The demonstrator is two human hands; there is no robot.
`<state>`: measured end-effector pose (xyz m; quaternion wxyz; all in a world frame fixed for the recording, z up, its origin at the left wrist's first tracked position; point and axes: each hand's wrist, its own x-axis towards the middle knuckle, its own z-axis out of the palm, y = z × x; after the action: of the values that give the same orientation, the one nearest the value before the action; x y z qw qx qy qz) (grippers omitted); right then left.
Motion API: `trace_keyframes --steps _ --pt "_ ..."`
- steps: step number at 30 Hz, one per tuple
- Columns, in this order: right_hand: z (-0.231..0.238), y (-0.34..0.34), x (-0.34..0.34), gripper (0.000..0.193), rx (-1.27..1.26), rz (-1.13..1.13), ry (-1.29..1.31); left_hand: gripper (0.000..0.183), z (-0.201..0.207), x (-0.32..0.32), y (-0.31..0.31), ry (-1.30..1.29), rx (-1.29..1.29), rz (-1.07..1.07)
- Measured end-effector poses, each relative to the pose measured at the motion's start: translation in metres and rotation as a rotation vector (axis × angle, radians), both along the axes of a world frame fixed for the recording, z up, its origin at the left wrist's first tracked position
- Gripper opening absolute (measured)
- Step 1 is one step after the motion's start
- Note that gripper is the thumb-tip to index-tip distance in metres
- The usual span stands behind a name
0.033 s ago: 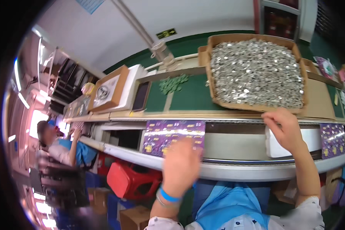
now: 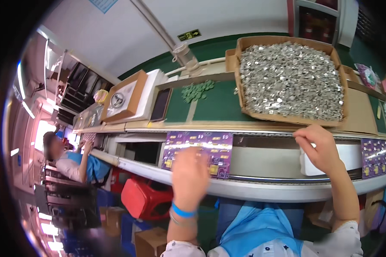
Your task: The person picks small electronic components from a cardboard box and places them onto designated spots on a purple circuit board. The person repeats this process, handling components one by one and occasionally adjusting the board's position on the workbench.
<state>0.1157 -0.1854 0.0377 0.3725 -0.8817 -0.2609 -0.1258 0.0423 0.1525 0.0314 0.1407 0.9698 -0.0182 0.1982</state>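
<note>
Circuit boards (image 2: 220, 149), two, both purple, lie on one railed channel (image 2: 261, 160): one under the left hand (image 2: 191, 175), blurred, one right of the right hand (image 2: 320, 147), curled before one carton (image 2: 287, 120) of metal parts (image 2: 291, 81), either hand's hold impossible to tell.

On the shelf (image 2: 223, 100), the box (image 2: 261, 115) with parts (image 2: 291, 81) stands at right, small pieces (image 2: 197, 91) lie left of it, and the tray (image 2: 137, 96) is farther left. Before the shelf, across the track (image 2: 266, 160), the first board (image 2: 219, 147) lies behind the left hand (image 2: 189, 175). The second board (image 2: 374, 159) lies at far right, just beside the block (image 2: 351, 161).
</note>
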Motion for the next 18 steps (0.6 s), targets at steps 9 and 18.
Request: trace_keyframes --steps 9,18 --pt "-0.005 0.02 -0.002 0.011 -0.007 0.092 0.026 0.044 -0.058 0.01 0.176 0.385 -0.05 0.444" --pt "-0.01 0.01 -0.001 0.012 -0.031 0.059 0.021 0.034 -0.058 0.013 0.11 0.414 -0.2 0.238"
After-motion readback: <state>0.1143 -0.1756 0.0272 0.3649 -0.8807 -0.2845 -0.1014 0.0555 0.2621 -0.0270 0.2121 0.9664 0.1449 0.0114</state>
